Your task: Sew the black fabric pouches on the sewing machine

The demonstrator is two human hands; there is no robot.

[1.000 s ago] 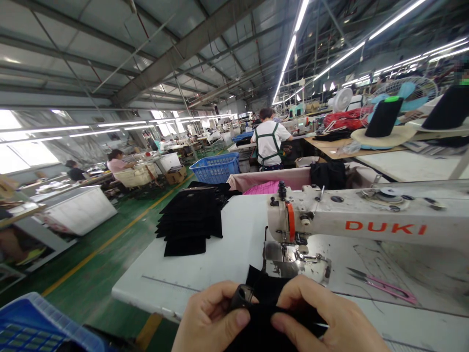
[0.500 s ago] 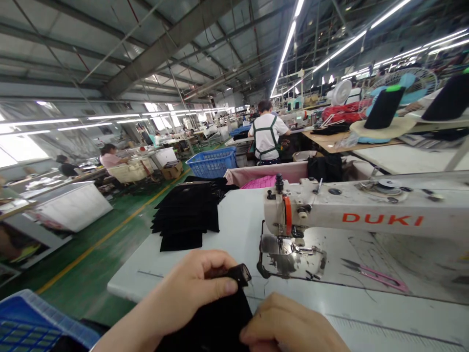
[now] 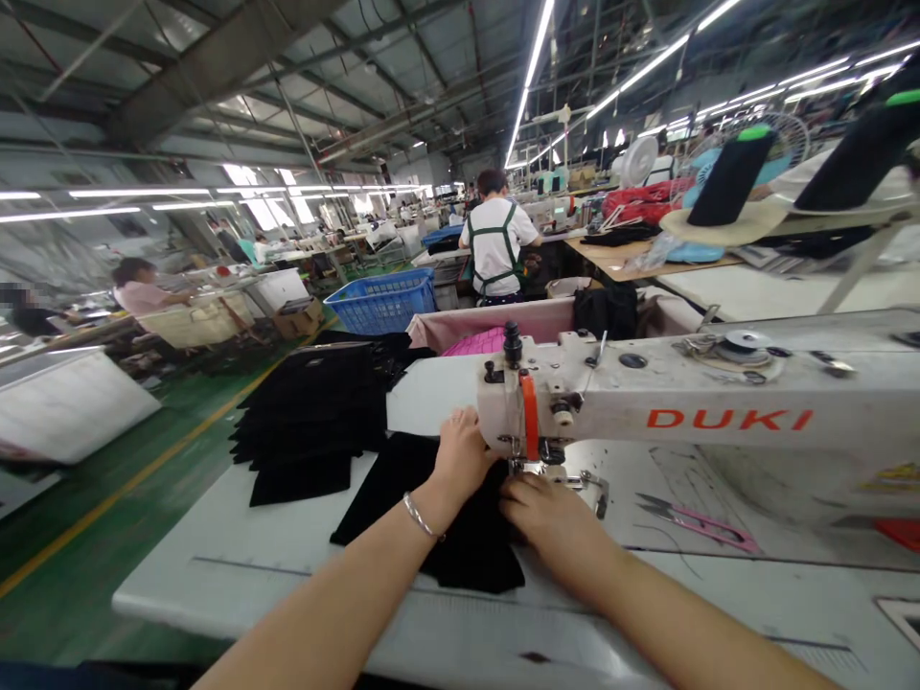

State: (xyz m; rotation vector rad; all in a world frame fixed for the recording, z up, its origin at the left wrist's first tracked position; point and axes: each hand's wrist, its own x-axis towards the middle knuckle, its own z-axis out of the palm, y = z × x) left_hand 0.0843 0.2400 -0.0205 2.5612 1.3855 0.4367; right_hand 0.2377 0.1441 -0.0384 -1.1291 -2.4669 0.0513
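A black fabric piece (image 3: 474, 556) lies on the white sewing table, its upper edge at the needle area of the sewing machine (image 3: 704, 402). My left hand (image 3: 462, 452), with a silver bracelet at the wrist, grips the fabric just left of the machine head. Close to the presser foot, my right hand (image 3: 550, 513) has its fingers pinched on the fabric's edge. The fingertips of both hands are partly hidden. Pink-handled thread snips (image 3: 697, 522) rest on the machine bed, right of my right hand.
A stack of black fabric pieces (image 3: 309, 402) sits at the table's far left. Behind the table are a pink-lined bin (image 3: 446, 328), a blue basket (image 3: 380, 297) and a co-worker in a white shirt (image 3: 495, 244). Black thread cones (image 3: 733, 177) stand at the right.
Both hands have moved forward from the table's front to the machine head, taking the black fabric piece with them. It now lies spread flat, and the view has shifted right.
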